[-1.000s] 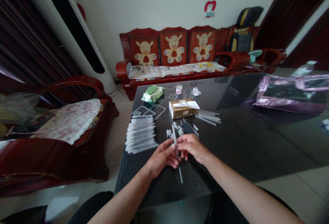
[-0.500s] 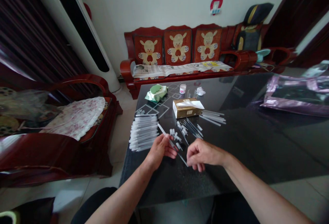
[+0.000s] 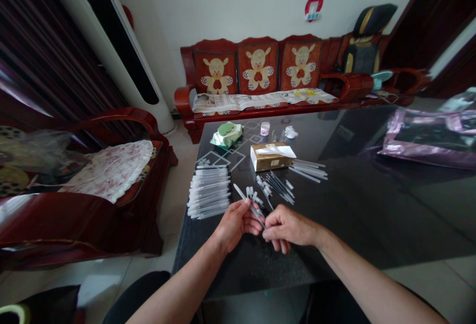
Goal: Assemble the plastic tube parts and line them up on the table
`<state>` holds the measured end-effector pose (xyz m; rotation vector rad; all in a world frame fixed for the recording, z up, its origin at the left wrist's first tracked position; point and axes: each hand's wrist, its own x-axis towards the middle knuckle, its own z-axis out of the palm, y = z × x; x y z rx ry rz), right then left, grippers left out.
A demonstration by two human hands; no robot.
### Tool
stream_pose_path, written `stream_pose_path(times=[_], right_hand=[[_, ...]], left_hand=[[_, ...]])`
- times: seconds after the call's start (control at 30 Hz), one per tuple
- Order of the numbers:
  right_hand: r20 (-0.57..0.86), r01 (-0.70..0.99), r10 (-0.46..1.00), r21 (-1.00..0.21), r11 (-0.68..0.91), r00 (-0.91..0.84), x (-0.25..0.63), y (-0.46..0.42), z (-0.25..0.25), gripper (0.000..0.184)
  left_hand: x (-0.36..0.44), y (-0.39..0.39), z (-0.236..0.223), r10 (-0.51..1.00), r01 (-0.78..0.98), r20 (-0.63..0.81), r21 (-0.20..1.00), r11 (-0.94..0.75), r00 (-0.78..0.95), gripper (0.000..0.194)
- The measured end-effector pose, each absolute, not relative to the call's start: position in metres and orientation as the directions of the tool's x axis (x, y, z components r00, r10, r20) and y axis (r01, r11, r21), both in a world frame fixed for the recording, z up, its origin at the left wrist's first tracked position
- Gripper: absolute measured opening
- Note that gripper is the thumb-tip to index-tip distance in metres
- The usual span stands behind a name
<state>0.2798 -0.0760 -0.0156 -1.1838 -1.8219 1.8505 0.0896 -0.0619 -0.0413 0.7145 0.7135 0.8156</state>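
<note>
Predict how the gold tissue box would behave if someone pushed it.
The tissue box would probably slide rather than tip, lying low and wide on a glossy tabletop. Its flat sides suggest it won't roll. The thin tissue on top may flop.

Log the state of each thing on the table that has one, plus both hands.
Left hand: closed on pen
Pen: held, slanted
Right hand: fingers curled at pen's lower end, grip unclear
Row of pens: lying side by side
Tissue box: open, tissue out
Wipes pack: lid looks shut
Refills: loose, fanned
Paper wad: crumpled
</note>
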Motion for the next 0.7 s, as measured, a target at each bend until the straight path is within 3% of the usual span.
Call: stream_pose_path(times=[0.37, 0.6, 0.7], right_hand=[[-0.207, 0.447, 0.862, -0.894, 0.024, -0.462, 0.2785, -0.0728, -0.0191, 0.035], [-0.066, 0.412, 0.896, -0.901, 0.135, -0.439, 0.2739, -0.0760, -0.0164, 0.033], [-0.088, 0.380, 0.887, -0.919, 0.103, -0.452, 0.2770, -0.0734, -0.0153, 0.032]], left_hand=[[0.0940, -0.0669, -0.0414, 0.816, -0.410, -0.231, 0.773, 0.485, 0.530, 0.035], [0.0947, -0.0665, -0.0402, 0.817, -0.418, -0.243, 0.762, 0.495, 0.524, 0.031], [0.0917, -0.0642, -0.0400, 0.830, -0.439, -0.250, 0.753, 0.491, 0.499, 0.026]])
